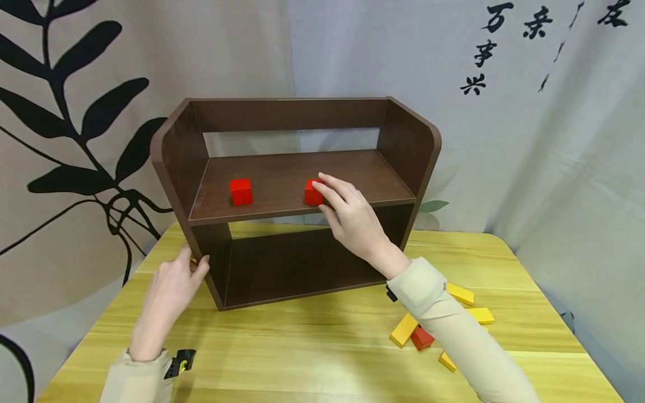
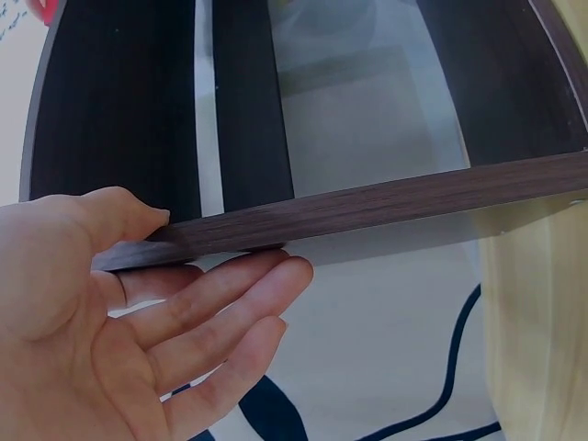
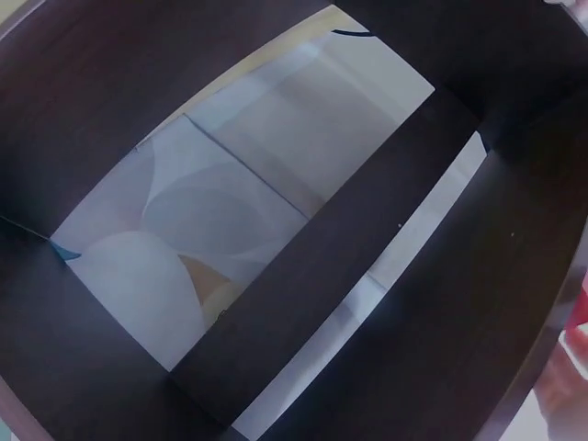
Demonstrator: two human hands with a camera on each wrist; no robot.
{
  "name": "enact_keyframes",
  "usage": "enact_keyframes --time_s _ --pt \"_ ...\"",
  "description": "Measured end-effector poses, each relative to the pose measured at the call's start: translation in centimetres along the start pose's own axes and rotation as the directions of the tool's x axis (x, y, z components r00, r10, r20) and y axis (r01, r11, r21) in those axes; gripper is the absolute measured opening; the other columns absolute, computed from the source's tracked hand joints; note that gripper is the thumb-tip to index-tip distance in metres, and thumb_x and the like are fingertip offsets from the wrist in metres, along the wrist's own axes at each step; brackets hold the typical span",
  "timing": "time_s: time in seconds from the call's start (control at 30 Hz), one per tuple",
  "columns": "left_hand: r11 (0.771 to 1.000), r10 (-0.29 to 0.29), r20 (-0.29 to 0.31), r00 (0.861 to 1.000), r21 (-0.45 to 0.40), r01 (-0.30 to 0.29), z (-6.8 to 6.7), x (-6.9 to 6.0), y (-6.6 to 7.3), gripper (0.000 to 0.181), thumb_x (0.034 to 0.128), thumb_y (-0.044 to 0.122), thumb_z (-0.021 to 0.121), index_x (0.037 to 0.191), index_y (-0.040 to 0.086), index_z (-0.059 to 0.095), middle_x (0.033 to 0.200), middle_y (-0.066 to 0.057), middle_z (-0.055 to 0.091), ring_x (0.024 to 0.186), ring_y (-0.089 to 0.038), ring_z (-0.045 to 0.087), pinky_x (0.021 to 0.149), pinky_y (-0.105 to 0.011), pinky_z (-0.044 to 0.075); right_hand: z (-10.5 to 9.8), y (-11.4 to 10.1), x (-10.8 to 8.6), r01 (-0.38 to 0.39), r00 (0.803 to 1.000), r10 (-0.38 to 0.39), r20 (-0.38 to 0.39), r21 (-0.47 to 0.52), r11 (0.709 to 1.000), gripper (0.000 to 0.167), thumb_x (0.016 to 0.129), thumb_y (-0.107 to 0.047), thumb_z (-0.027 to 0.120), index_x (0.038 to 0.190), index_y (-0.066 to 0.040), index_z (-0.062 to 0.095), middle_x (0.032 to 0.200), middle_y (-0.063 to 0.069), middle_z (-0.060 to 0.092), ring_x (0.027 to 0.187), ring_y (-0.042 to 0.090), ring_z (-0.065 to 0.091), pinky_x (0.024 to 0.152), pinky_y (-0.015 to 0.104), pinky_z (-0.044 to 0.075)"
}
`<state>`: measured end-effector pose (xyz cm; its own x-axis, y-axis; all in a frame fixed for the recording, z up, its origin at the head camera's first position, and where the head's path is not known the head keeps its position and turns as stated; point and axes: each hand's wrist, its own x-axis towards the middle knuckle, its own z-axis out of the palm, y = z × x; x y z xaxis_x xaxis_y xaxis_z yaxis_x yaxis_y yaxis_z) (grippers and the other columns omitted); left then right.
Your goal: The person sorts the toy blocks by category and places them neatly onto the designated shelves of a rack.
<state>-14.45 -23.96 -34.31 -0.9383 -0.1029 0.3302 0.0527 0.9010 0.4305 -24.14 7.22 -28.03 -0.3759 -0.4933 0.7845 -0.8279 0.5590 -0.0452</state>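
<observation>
A dark brown two-tier wooden shelf (image 1: 297, 106) stands on the table. With its thumb and fingers, my left hand (image 1: 168, 291) grips the front edge of the shelf's left side panel (image 2: 386, 197), the thumb inside and the fingers outside. On the upper board sit two red cube blocks, apart from each other. The left red block (image 1: 241, 192) stands free. My right hand (image 1: 355, 218) pinches the right red block (image 1: 311, 193) near the board's front edge, partly covering it. In the right wrist view only the fingertips and a sliver of red show at the right edge.
Several yellow blocks (image 1: 403, 329) and another red block (image 1: 422, 338) lie on the wooden table (image 1: 302, 358) at the right, partly hidden under my right forearm. A curtain (image 1: 242, 45) with plant prints hangs behind the shelf.
</observation>
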Motion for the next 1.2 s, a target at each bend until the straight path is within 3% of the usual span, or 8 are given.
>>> enact_keyframes --time_s 0.17,0.37,0.8,1.2 --pt "1.000 0.019 -0.013 1.000 -0.004 -0.019 0.1 -0.1 0.0 0.026 0.0984 0.022 0.045 0.103 -0.002 0.050 0.082 -0.026 0.067 0.044 -0.017 0.045 0.040 -0.030 0.033 0.0 -0.6 -0.5 -0.016 1.000 0.016 0.005 -0.030 0.999 0.039 0.091 -0.009 0.061 0.128 -0.001 0.054 0.132 0.013 0.054 0.112 0.027 0.058 0.098 0.036 0.047" --pt "0.999 0.032 -0.027 0.999 -0.005 -0.032 0.1 -0.2 -0.1 0.025 0.0983 0.021 0.046 0.104 -0.002 0.049 0.082 -0.026 0.067 0.043 -0.016 0.044 0.040 -0.030 0.032 0.3 -1.0 0.1 -0.015 0.997 0.016 0.082 -0.018 1.000 0.044 0.092 -0.013 0.060 0.133 -0.002 0.051 0.139 0.012 0.051 0.118 0.025 0.057 0.093 0.037 0.049" --pt "1.000 0.010 0.004 1.000 -0.002 -0.010 0.0 -0.1 -0.1 0.026 0.0990 0.023 0.045 0.104 -0.002 0.050 0.083 -0.025 0.067 0.045 -0.017 0.045 0.042 -0.030 0.033 1.5 -2.4 2.4 -0.012 0.962 0.020 0.271 -0.030 0.999 0.051 0.098 -0.027 0.051 0.143 -0.006 0.041 0.150 0.008 0.040 0.136 0.022 0.043 0.102 0.041 0.043" --pt "1.000 0.018 -0.004 1.000 -0.005 -0.018 0.0 -0.1 -0.1 0.026 0.0987 0.023 0.045 0.105 -0.002 0.050 0.083 -0.026 0.067 0.045 -0.017 0.046 0.041 -0.030 0.033 1.8 -3.2 3.1 0.000 0.939 0.029 0.343 -0.082 0.997 0.053 0.099 -0.032 0.048 0.146 -0.011 0.036 0.154 0.004 0.034 0.140 0.019 0.037 0.106 0.039 0.040"
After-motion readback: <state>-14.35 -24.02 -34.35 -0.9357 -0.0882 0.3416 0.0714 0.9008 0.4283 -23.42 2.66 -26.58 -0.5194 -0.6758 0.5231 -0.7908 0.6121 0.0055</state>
